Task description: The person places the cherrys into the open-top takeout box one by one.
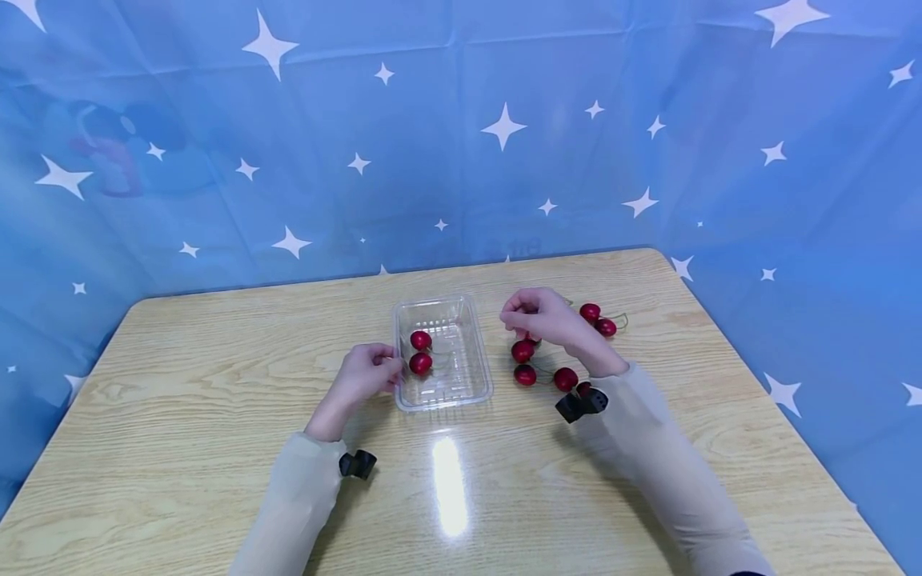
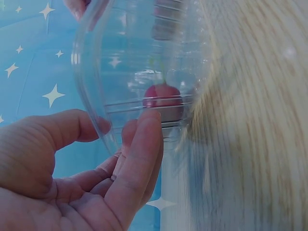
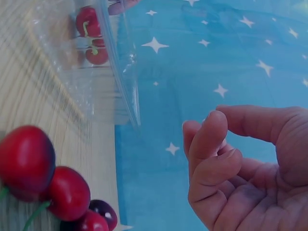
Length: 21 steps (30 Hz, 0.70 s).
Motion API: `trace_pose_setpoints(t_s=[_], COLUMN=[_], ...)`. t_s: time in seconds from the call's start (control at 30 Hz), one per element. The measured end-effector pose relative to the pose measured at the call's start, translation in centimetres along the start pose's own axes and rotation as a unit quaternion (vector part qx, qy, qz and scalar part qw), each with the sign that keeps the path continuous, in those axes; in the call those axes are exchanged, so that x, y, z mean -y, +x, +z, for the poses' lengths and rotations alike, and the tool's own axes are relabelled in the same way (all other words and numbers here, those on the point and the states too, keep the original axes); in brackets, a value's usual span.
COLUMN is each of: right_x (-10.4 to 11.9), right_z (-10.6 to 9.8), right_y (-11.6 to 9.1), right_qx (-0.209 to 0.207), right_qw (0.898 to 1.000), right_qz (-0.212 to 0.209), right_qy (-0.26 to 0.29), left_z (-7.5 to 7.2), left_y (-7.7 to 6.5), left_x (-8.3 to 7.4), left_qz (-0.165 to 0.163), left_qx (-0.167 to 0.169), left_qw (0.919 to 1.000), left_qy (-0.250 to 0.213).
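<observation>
A clear plastic container (image 1: 478, 352) sits on the table with two red cherries (image 1: 421, 364) inside, toward its left wall. My left hand (image 1: 363, 374) holds that left side; in the left wrist view the thumb (image 2: 79, 126) is at the rim and the fingers (image 2: 139, 159) lie along the outer wall. To the right, my right hand (image 1: 551, 320) hovers above several loose cherries (image 1: 565, 379) with stems. Its fingers (image 3: 214, 168) are loosely bent, the thumb close to the index fingertip, and nothing shows between them. The hand partly covers the cherries beneath it.
Two more cherries (image 1: 605, 327) lie beyond the right wrist, near the table's right side. The wooden table (image 1: 216, 384) ends at the back against a blue curtain (image 1: 432, 160) with white stars. Both wrists carry small black cameras (image 1: 358, 464).
</observation>
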State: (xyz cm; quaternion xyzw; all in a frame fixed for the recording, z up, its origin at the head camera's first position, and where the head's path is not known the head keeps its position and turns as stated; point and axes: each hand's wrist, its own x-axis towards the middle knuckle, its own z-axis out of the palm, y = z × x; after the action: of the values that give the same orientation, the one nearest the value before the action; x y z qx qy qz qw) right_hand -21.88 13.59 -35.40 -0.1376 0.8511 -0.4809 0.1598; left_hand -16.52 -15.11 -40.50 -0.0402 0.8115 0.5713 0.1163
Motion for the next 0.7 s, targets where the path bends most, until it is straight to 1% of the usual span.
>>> trace_pose_setpoints(t_s=[0.2,0.5,0.7], right_x=[-0.5,-1.0,-1.6], right_z=[-0.7,-1.3,-1.7], right_y=[-0.9,-2.0,-2.7], right_qx=[-0.001,-0.009,-0.008], right_qw=[1.0,1.0,1.0], right_qz=[-0.004,0.01,0.004], right_qy=[0.008,-0.002,-0.007], left_z=[0.0,0.0,0.0], left_y=[-0.1,-0.3,-0.1], left_x=[0.0,-0.2,-0.1], left_qz=[0.002,0.005,0.003], left_qx=[0.002,0.002,0.002], left_qw=[1.0,1.0,1.0], left_qy=[0.002,0.002,0.003])
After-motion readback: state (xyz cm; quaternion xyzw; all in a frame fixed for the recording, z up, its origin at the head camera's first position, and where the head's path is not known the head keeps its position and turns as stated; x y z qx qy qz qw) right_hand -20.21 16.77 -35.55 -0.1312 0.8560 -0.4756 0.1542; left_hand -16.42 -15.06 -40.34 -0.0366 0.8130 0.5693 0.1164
